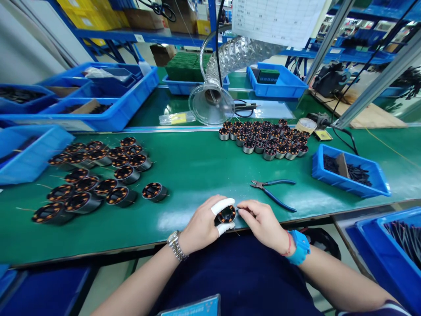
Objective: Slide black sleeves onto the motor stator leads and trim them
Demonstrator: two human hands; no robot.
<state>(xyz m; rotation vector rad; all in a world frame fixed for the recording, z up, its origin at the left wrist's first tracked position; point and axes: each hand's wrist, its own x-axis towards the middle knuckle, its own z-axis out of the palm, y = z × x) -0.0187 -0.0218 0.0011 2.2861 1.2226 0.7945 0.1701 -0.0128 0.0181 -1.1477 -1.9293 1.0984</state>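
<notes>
My left hand [205,221], with white coverings on its thumb and a finger, grips a small motor stator [226,214] with copper windings at the bench's front edge. Beside the stator's right side is my right hand [261,224], thumb and forefinger pinched together. Whatever lies between those fingertips is too small to make out. Diagonal cutters [263,186] with blue handles lie spread on the green bench, beyond my right hand. A single stator [154,192] stands left of my hands, next to a larger group of stators [85,197] with loose wire ends.
A tight cluster of stators [263,137] stands at the back right. A blue bin [350,173] of black pieces sits to the right. An extraction funnel [212,105] hangs at the back centre, and blue trays [131,103] line the left.
</notes>
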